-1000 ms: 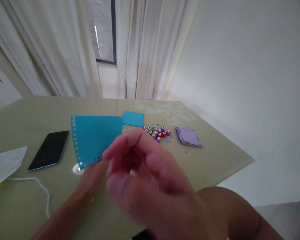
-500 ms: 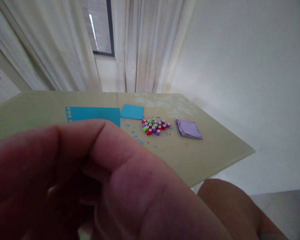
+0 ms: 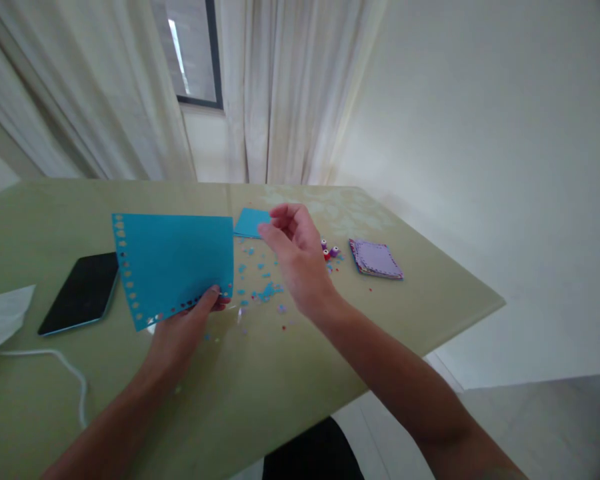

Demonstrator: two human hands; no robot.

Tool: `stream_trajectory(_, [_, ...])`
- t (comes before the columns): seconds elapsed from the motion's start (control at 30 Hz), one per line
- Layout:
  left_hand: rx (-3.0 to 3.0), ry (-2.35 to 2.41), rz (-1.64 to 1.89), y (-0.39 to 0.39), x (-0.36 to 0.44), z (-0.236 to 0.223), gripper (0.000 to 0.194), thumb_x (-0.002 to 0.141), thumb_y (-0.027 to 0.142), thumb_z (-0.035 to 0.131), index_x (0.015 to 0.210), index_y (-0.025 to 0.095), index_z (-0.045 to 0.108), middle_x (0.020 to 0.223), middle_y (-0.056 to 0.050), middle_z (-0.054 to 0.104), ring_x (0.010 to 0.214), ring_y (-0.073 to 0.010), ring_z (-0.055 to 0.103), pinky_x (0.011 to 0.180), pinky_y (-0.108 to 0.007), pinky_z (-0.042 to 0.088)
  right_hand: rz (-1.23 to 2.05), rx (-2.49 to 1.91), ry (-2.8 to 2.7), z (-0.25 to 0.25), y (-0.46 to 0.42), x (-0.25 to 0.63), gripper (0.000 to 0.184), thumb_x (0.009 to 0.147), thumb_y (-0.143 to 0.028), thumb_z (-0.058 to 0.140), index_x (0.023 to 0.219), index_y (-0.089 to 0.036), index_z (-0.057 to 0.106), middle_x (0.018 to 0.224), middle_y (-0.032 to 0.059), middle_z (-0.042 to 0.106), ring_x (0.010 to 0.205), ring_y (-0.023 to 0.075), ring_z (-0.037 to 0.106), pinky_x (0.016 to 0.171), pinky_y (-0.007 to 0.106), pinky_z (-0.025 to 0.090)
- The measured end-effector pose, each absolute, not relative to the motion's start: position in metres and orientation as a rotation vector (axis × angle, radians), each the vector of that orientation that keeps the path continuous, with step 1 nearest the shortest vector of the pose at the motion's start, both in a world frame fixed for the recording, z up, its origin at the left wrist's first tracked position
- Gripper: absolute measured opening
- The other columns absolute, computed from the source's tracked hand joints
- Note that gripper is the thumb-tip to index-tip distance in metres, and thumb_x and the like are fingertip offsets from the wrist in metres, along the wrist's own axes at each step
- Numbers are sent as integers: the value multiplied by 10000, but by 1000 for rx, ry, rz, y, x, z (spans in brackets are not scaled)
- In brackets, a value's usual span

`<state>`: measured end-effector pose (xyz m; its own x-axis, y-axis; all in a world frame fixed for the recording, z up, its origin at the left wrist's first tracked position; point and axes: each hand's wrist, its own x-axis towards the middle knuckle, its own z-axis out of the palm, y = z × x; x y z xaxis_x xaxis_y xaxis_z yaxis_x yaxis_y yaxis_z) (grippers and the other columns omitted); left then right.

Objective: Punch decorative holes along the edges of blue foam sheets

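My left hand grips a blue sheet of paper by its lower right edge, thumb in front. The sheet is held up above the table, with rows of small punched shapes along its left and lower edges. To the right of it, my right hand is raised, its fingers loosely curled and apart from the thumb, with nothing visible between them. Behind that hand lies a stack of blue paper, partly covered by it. Several small punches in red and purple show past its wrist side; the others are hidden.
Cut paper bits are scattered over the table. A stack of square paper with patterned edges, lilac on top, lies on the right. At left are a dark tablet, white paper and a white cable.
My right hand, which filled the near foreground close to the camera, has moved out over the table. The blue sheet, my left hand and the tablet are now uncovered.
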<state>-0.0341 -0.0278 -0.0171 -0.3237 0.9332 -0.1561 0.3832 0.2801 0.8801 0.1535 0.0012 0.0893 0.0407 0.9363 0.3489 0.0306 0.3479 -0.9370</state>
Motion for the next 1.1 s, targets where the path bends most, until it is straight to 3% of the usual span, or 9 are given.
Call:
stream_trajectory(0.1, [1142,1855,948,-28,-32,-13,375,844,585,600,752,283,804,919,-77,846,1043,-358,760,1051,-482,529,554,-1261,-1709,38,48,193,87,939,-257,614,1019,-229,631,965,32,663,897,196,634,879,362,513])
stream_trajectory(0.27, [1151,1823,960,-32,-31,-13,336,809,581,636,709,300,790,858,-64,840,1008,-356,770,1036,-487,552,164,-1575,-2097,-14,54,232,221,958,-141,566,1141,-162,689,1191,145,675,1139,279,624,1019,402,472])
stream_trajectory(0.5, [1154,1840,992,-35,-30,-13,361,723,646,695,753,299,791,909,-75,844,1054,-378,765,1129,-544,509,156,-1585,-2319,-14,41,237,333,914,-135,632,1239,-205,644,1216,129,694,1145,297,649,972,381,505])
stream_trajectory(0.63, [1074,1710,1014,-30,-37,-15,380,802,676,648,829,321,782,999,-46,845,1075,-355,773,986,-510,619,182,-1592,-2320,-10,36,235,379,854,-137,671,1226,-212,687,1193,137,666,1042,292,671,887,382,529])
stream_trajectory(0.73, [1091,1696,991,-27,-38,-18,370,861,653,602,850,330,783,990,-29,842,1058,-334,782,919,-482,649,482,-1438,-2071,-5,31,230,287,807,-186,736,1092,-223,729,1112,95,659,951,247,672,855,372,545])
stream_trajectory(0.9, [1174,1746,900,-35,-31,-18,314,814,588,656,780,310,797,876,-49,840,959,-361,796,1047,-531,583,1478,-1018,-1355,0,18,204,284,789,-372,851,972,-227,689,958,20,726,818,186,713,771,334,575])
stream_trajectory(1.03, [1278,1869,965,-38,-25,-14,280,740,570,683,787,317,794,964,-66,843,1163,-395,735,1211,-545,431,1776,-927,-1025,-6,10,183,371,727,-443,928,938,-203,740,911,10,743,697,122,677,667,250,531])
stream_trajectory(1.1, [1349,1911,990,-38,-22,-10,242,695,545,692,750,327,781,948,-62,840,1200,-402,719,1222,-533,419,1831,-918,-946,-11,9,178,387,726,-478,932,910,-191,751,886,8,740,666,101,657,625,219,501])
